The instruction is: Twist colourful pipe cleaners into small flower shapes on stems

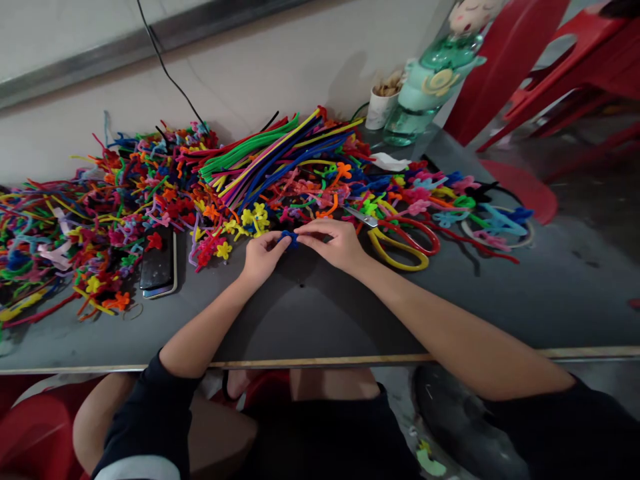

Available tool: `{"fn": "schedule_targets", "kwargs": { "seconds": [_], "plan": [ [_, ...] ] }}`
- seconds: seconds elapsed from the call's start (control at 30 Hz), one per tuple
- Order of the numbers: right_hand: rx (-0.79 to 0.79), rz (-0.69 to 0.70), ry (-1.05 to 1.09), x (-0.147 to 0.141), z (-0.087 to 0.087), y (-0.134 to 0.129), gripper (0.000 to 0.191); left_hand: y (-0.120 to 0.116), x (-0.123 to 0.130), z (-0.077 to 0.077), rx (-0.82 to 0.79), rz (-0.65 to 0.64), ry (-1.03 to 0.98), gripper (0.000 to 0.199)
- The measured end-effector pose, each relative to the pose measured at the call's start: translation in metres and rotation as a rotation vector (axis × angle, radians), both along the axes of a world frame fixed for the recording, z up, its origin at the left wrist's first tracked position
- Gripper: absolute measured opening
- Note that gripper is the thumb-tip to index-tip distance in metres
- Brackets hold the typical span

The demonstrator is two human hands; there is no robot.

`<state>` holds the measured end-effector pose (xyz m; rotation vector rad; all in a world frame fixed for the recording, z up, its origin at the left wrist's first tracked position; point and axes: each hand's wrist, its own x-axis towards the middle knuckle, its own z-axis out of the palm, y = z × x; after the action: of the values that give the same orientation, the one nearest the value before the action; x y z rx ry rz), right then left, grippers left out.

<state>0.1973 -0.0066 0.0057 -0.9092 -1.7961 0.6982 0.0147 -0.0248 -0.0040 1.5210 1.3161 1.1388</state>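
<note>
Between my two hands is a small bent piece of blue pipe cleaner (289,239), held just above the dark table. My left hand (265,253) pinches its left side with thumb and fingers. From the right, the fingertips of my right hand (334,241) are closed on the same piece, which they partly cover. Close by on the right lies a pair of scissors (400,248) with one red and one yellow handle loop. Yellow pipe-cleaner flowers (255,219) sit right behind my left hand.
Behind my hands lies a bundle of long pipe cleaners (265,157). Finished-looking flowers and twisted stems (115,200) heap up on the left, around a phone (159,263). A green bottle (417,93) and a paper cup (381,108) stand at the back right, near red chairs (565,73).
</note>
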Motion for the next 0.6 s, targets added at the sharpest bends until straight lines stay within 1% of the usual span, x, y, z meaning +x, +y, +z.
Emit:
{"fn": "schedule_targets", "kwargs": {
  "seconds": [0.17,0.37,0.6],
  "plan": [
    [0.028,0.021,-0.01,-0.0002,0.0009,-0.0002,0.011,0.0003,-0.0003,-0.0006,0.004,-0.004,0.006,0.026],
    [0.122,0.01,-0.012,-0.0006,-0.0035,0.0009,0.01,0.0016,-0.0013,-0.006,0.015,-0.013,0.032,0.027],
    [0.105,0.036,-0.014,0.0001,-0.0018,0.0,0.012,0.0008,-0.0007,-0.0028,0.001,-0.013,0.042,0.025]
  ]
}}
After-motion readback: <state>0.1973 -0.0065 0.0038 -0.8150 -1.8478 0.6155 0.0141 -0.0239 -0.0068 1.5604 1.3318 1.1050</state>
